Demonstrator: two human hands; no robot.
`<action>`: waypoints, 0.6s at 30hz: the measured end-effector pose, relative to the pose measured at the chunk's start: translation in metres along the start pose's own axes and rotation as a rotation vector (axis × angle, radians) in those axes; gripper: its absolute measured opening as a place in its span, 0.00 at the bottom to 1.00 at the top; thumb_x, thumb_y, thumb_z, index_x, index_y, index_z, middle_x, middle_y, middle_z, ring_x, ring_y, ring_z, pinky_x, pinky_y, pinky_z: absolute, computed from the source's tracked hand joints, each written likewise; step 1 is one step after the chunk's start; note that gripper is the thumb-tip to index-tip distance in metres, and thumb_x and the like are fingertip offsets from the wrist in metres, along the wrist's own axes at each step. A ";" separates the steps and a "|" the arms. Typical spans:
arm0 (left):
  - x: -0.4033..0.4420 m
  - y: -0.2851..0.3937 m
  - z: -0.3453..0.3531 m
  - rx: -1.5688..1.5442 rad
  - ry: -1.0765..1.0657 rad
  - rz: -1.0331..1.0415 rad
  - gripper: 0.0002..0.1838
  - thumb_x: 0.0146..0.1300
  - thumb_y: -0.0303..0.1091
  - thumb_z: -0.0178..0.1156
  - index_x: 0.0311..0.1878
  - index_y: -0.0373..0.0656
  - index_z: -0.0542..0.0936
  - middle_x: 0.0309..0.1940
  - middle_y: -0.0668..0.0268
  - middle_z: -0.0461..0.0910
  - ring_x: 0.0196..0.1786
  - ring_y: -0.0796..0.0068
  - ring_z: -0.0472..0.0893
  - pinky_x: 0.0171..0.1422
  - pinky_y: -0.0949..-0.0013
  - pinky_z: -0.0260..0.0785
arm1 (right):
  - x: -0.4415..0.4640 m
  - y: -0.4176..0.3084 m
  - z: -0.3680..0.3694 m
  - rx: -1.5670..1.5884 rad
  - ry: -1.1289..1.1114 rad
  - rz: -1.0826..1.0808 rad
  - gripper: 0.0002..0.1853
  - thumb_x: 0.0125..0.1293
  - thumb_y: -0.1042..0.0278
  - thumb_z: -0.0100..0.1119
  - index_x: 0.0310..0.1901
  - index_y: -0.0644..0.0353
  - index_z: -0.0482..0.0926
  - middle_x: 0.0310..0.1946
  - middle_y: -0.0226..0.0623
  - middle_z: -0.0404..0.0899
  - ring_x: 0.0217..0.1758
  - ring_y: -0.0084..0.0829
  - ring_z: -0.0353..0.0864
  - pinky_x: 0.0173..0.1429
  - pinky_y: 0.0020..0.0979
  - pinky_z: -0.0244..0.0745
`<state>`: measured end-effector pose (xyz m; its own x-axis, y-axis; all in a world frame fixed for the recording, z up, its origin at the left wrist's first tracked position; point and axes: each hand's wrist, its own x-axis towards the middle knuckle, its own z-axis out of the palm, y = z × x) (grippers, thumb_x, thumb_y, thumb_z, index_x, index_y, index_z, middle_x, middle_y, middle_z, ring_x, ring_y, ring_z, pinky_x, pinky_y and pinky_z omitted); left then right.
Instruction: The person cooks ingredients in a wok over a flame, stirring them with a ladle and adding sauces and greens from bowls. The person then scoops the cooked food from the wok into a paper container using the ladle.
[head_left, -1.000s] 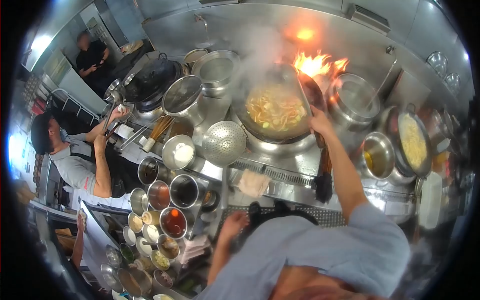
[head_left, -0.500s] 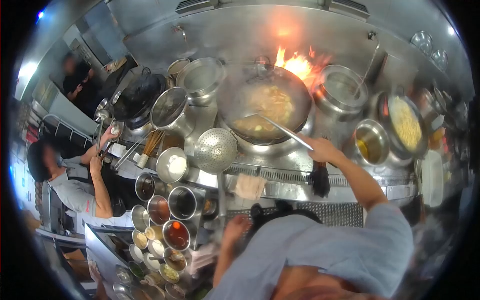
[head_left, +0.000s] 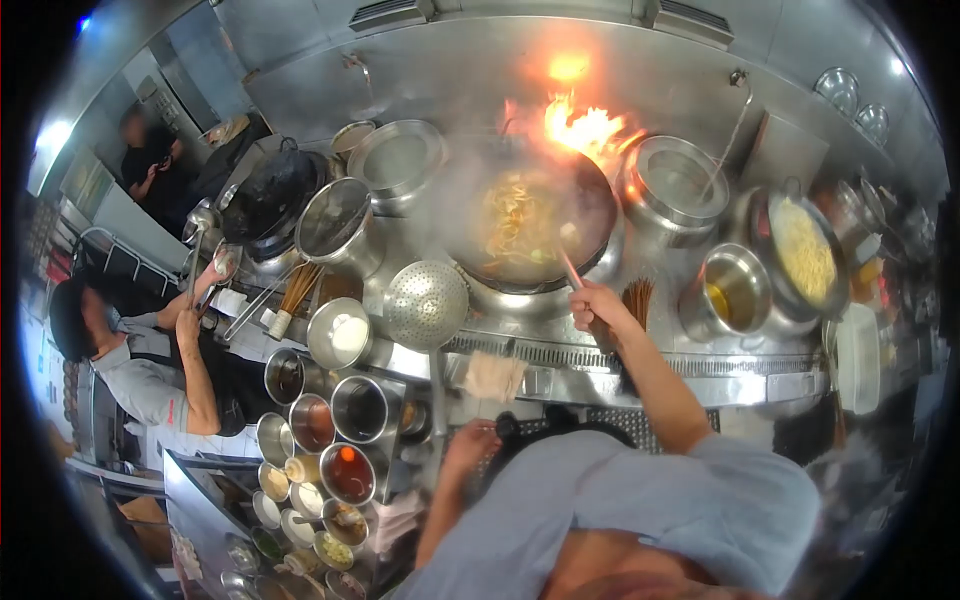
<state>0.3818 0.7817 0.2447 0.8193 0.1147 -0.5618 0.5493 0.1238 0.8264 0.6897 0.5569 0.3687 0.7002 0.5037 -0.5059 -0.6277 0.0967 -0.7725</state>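
My right hand [head_left: 600, 308] is closed round the handle of a ladle [head_left: 570, 262], whose far end reaches into the steaming wok [head_left: 592, 210]. Strips of food [head_left: 515, 215] lie in the wok, partly veiled by steam. Flames [head_left: 585, 128] rise at the wok's back right rim. Near my waist, below the folded cloth [head_left: 494, 376] on the stove's front edge, is my left hand [head_left: 474, 444]; its fingers are too small and blurred to read. A perforated strainer [head_left: 426, 305] lies left of the wok.
A pot [head_left: 682, 185], an oil pot [head_left: 727, 290] and a pan of noodles [head_left: 803, 255] stand at the right. Sauce containers [head_left: 348, 473] crowd the lower left. A co-worker [head_left: 150, 375] handles utensils at the left; another person [head_left: 150, 165] stands farther back.
The ladle has swung from pointing left across the wok to a steeper angle at its front right. My right hand has moved slightly left. A second ago it was at the wok's right side.
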 end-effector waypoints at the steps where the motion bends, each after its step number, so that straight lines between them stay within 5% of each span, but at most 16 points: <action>1: -0.001 0.003 0.001 0.014 0.016 -0.009 0.13 0.66 0.30 0.57 0.52 0.35 0.76 0.33 0.60 0.83 0.34 0.76 0.83 0.40 0.74 0.75 | -0.005 0.000 0.006 0.397 -0.134 0.096 0.21 0.66 0.74 0.49 0.61 0.59 0.65 0.20 0.23 0.66 0.14 0.17 0.65 0.20 0.26 0.63; 2: -0.003 0.005 0.001 0.025 0.034 -0.017 0.12 0.66 0.29 0.58 0.50 0.34 0.76 0.32 0.61 0.83 0.33 0.77 0.81 0.39 0.75 0.74 | -0.008 0.001 0.009 0.392 -0.141 0.100 0.21 0.66 0.74 0.49 0.61 0.59 0.65 0.20 0.23 0.66 0.14 0.17 0.65 0.20 0.26 0.63; 4: 0.000 -0.006 -0.003 0.037 0.049 -0.027 0.11 0.66 0.30 0.58 0.48 0.34 0.77 0.32 0.61 0.83 0.33 0.77 0.81 0.39 0.75 0.75 | -0.013 0.002 0.013 0.960 -0.398 0.217 0.17 0.69 0.75 0.46 0.59 0.62 0.65 0.20 0.21 0.64 0.13 0.13 0.62 0.20 0.24 0.60; 10: -0.019 -0.006 -0.010 0.004 0.098 -0.060 0.11 0.67 0.34 0.59 0.44 0.34 0.78 0.33 0.62 0.83 0.33 0.77 0.81 0.40 0.74 0.75 | -0.037 -0.019 0.013 0.708 -0.510 0.173 0.16 0.69 0.75 0.45 0.58 0.63 0.68 0.21 0.22 0.65 0.13 0.12 0.62 0.19 0.22 0.60; 14: -0.023 -0.022 -0.009 0.051 0.122 -0.061 0.09 0.67 0.32 0.58 0.42 0.35 0.77 0.33 0.64 0.83 0.34 0.76 0.81 0.42 0.73 0.74 | -0.054 -0.056 0.032 0.196 -0.248 -0.054 0.22 0.64 0.77 0.50 0.60 0.59 0.68 0.19 0.24 0.65 0.14 0.15 0.62 0.18 0.22 0.59; 16: -0.020 -0.038 -0.010 0.016 0.101 -0.040 0.10 0.68 0.32 0.56 0.45 0.35 0.77 0.34 0.61 0.83 0.35 0.74 0.83 0.43 0.72 0.76 | -0.054 -0.070 0.040 -0.374 -0.064 -0.259 0.25 0.60 0.75 0.53 0.61 0.60 0.68 0.19 0.25 0.65 0.14 0.19 0.63 0.18 0.23 0.59; 18: -0.018 -0.046 -0.009 -0.021 0.077 -0.026 0.11 0.69 0.32 0.55 0.48 0.34 0.77 0.35 0.58 0.84 0.37 0.72 0.84 0.43 0.71 0.77 | -0.051 -0.071 0.039 -0.570 0.039 -0.291 0.31 0.58 0.73 0.53 0.66 0.59 0.65 0.20 0.33 0.72 0.14 0.24 0.68 0.21 0.27 0.66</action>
<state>0.3407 0.7833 0.2165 0.7893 0.1864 -0.5850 0.5660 0.1484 0.8109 0.6854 0.5576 0.4644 0.8335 0.4929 -0.2497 -0.1378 -0.2523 -0.9578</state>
